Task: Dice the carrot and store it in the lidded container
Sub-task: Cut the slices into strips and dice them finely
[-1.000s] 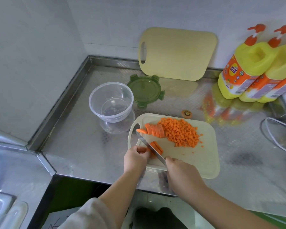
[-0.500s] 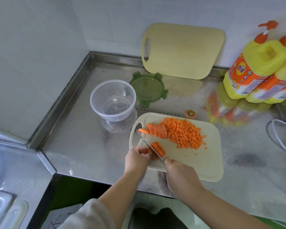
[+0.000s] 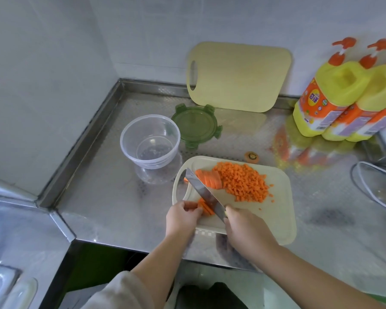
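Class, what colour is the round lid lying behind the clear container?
Green, translucent. The lid shows best in the head view, flat on the steel counter.

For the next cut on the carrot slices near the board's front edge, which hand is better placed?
The right hand: it grips the knife, whose blade lies across the carrot slices. The left hand holds those slices steady beside the blade.

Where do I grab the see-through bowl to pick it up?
Probably around the wall just under the rim of the clear container, coming from its left. It stands upright and narrows toward the base, so the wide rim should stop fingers slipping. The green lid and cutting board with the knife crowd its right side.
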Action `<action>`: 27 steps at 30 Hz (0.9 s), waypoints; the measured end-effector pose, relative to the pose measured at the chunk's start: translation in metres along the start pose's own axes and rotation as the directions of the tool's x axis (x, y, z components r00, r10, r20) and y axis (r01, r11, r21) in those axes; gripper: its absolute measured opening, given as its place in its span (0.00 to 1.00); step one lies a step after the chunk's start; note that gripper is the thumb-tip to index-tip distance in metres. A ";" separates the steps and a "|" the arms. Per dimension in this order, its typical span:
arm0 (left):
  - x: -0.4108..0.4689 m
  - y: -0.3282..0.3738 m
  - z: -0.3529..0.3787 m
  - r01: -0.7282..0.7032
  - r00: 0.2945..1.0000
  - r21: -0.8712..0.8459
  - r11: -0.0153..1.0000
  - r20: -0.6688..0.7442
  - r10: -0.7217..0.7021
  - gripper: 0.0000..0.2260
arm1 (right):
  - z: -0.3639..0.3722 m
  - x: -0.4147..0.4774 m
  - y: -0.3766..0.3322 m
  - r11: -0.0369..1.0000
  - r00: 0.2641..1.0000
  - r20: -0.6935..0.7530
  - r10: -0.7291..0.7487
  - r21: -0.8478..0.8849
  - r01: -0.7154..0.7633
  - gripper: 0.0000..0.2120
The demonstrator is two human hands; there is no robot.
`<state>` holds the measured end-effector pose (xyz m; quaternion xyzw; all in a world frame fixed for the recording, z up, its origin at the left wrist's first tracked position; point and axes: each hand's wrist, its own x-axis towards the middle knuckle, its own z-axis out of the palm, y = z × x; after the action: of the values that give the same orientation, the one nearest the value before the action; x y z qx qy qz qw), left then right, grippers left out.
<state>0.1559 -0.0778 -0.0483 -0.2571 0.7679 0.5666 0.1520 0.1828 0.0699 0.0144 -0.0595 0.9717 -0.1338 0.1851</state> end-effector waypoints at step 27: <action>0.002 -0.004 0.003 0.070 0.998 -0.088 0.994 0.002 -0.070 0.03 | 0.010 -0.016 -0.017 0.995 1.000 0.026 -0.006 -0.104 0.009 0.11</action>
<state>0.1559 -0.0761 -0.0532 -0.2906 0.7328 0.5941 0.1600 0.2024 0.0534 0.0156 -0.0743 0.9747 -0.0829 0.1937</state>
